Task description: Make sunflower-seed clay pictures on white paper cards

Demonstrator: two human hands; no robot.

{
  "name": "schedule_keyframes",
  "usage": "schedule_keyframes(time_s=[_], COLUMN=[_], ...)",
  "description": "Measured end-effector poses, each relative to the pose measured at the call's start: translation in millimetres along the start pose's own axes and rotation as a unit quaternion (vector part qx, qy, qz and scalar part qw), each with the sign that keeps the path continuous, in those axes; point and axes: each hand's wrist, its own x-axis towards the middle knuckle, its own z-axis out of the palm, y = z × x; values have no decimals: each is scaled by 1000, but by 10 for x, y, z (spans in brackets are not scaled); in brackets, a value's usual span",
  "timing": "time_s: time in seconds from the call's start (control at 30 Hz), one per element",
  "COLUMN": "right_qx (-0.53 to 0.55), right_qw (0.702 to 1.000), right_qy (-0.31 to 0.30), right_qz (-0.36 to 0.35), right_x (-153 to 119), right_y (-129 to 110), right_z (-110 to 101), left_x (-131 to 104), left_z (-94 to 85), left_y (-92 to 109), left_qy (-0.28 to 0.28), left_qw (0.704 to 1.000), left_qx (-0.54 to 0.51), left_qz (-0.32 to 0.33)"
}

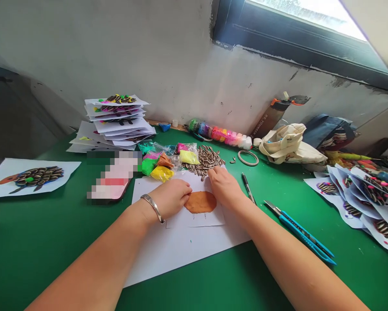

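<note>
A flattened oval of brown clay [200,203] lies on a small white paper [177,221], with two short drawn legs below it. My left hand [171,198], a silver bangle at its wrist, has its fingers bent together with the tips against the clay's left edge. At the clay's upper right is my right hand [224,185], its fingers curled in and close to the pile of sunflower seeds [207,160]. Its fingertips are partly hidden, so what they pinch does not show. A larger white sheet [168,255] lies under the small paper.
Bags of coloured clay [161,172] and a blurred phone-like object [114,179] lie left of the seeds. To the right are a pen [248,188], tape roll [248,158] and blue utility knife [302,231]. Seed-covered pictures [116,125] stack behind; more pictures [352,207] lie right.
</note>
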Motion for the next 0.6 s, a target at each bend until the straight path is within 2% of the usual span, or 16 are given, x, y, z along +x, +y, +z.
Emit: schedule_keyframes(time_s=[0.13,0.17,0.27,0.33,0.4,0.43,0.5,0.6], right_qx=[40,112,308,408,471,484,471,425], right_qw=[998,991,945,905,871,864,873,901], right_qy=[25,40,26,-16,-61,-74,-74,-68], right_qz=[38,60,109,122,125,121,100,49], right_x=[-239,-317,-522,-607,-650,-662,-682,-730], right_y=[51,62,63,42,26,26,48,111], right_z=[-133,-166,-228,-244,-256,-265,-285,-308], left_x=[6,9,16,19,21,21,23,33], left_z=[12,17,27,24,17,16,21,58], left_y=[2,2,8,18,29,33,37,37], left_qy=[0,1,6,10,13,15,22,68], left_qw=[1000,1000,1000,1000,1000,1000,1000,998], left_qx=[12,15,16,15,16,17,18,-1], left_qz=[1,1,5,6,5,5,6,-5])
